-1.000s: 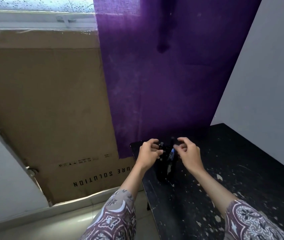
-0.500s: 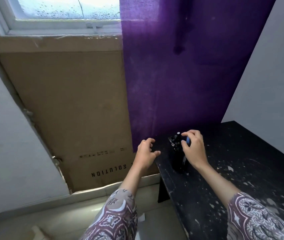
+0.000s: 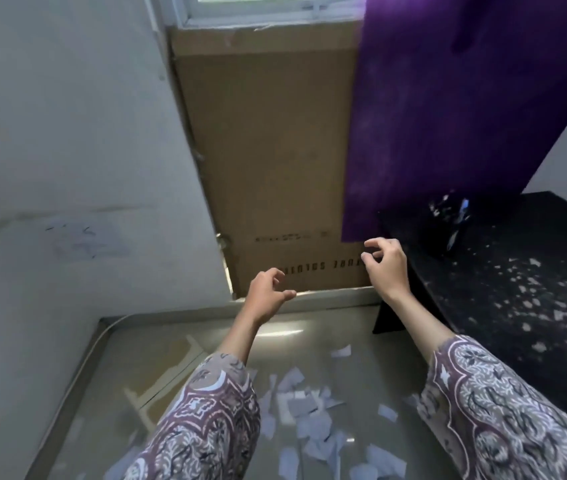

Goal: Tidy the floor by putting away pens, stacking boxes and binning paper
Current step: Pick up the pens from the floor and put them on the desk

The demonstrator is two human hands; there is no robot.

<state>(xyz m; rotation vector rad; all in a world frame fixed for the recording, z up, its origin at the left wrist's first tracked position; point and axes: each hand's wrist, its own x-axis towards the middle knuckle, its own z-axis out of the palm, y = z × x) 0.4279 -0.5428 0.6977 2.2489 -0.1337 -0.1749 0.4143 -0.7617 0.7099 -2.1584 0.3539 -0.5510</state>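
Pulling both hands back from the pen holder (image 3: 448, 226) — a sec ago your right hand (image 3: 386, 263) was on it at the worktop (image 3: 517, 289) corner, now it's off and empty. Left hand (image 3: 264, 294) likewise: grip slack on both, fingers loosely curled, holding nothing. Holder stands upright on the worktop w/ pens in it, so that part looks done. View's dropped to the floor (image 3: 109, 393) — paper scraps (image 3: 309, 410) lie scattered between your sleeves, flat cardboard (image 3: 168, 372) just left of them. Next job is prob. the paper; no bin in sight yet.
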